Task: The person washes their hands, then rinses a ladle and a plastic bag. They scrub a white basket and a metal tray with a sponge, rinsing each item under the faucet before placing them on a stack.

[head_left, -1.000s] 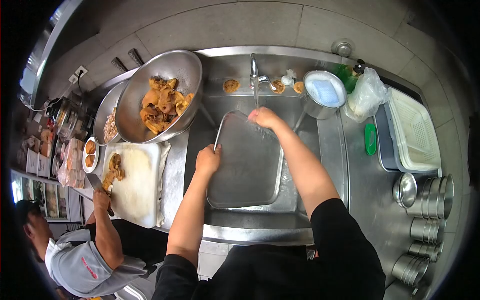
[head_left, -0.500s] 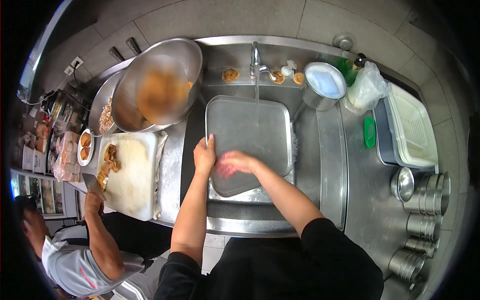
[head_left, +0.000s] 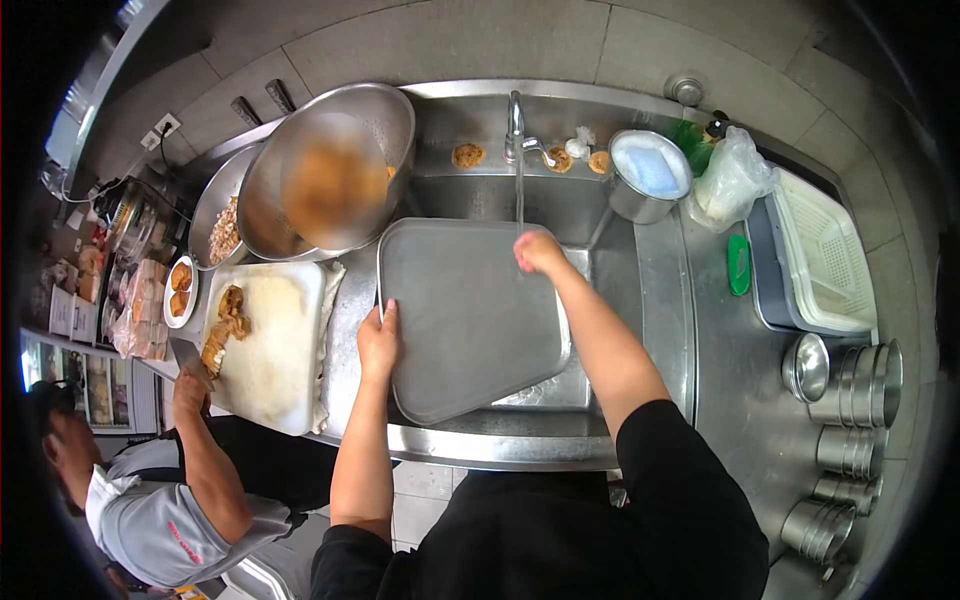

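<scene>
A large grey rectangular tray (head_left: 475, 325) is tilted over the sink (head_left: 600, 390). My left hand (head_left: 378, 345) grips its left edge, thumb on top and the fingers hidden beneath. At the tray's upper right corner, my right hand (head_left: 541, 252) is in the stream of water that runs from the tap (head_left: 515, 125). Its fingers are curled together, and nothing shows in them.
On the left are a big steel bowl (head_left: 395, 150), a white cutting board (head_left: 270, 360) with food, and a co-worker's hand (head_left: 190, 392) holding a knife (head_left: 190, 360). To the right are a steel pot (head_left: 640, 205), a green brush-like item (head_left: 738, 265), white baskets (head_left: 825, 250) and stacked steel containers (head_left: 855, 385).
The tray has shifted left and toward me, with my left hand still on its edge. My right hand has moved from the tray's lower left up to the running water.
</scene>
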